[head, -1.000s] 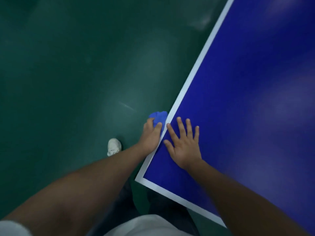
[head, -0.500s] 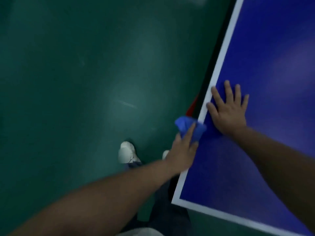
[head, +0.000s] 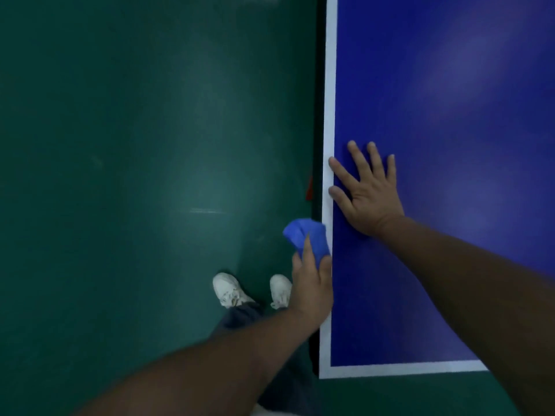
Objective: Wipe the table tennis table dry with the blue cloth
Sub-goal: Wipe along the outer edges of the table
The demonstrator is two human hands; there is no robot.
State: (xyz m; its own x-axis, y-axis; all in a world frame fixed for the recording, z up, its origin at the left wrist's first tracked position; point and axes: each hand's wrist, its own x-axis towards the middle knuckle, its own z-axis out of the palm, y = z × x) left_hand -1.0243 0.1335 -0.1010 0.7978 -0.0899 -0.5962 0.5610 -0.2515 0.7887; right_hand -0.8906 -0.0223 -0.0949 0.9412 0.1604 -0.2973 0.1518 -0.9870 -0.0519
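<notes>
blue cloth (head: pixel 303 240) bunched in my left hand (head: pixel 312 283), fingers curled round it, sits at the side edge of the table tennis table (head: pixel 450 115); the playing surface lies to its right, where my right hand (head: pixel 368 193) rests flat, fingers spread.

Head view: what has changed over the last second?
The flat right hand slid along the blue table tennis table, away from its corner. The left hand followed beside the white edge line. The view swung, so that line now runs vertically. Unchanged: left hand grips the crumpled blue cloth; right palm presses the tabletop.
</notes>
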